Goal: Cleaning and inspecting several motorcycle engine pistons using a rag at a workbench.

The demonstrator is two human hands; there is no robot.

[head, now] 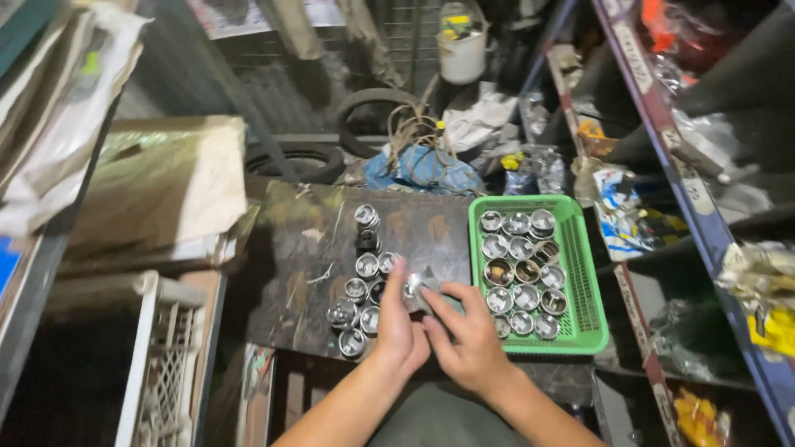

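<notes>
Both hands meet over the dark scratched bench (315, 273), the left hand (397, 327) and right hand (468, 339) together pinching one small shiny metal cylinder part (418, 285). The part sits at their fingertips, at 12 o'clock from both grips. The green plastic basket (590, 281) of similar parts lies at 3 o'clock, nearer the right hand.

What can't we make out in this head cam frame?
- Shiny metal part between left hand and right hand: fingers cover most of it; shape and grip unclear.
- Metal cylinders in green basket: too small to identify.
- Shelf bags: cut off by right edge.
</notes>
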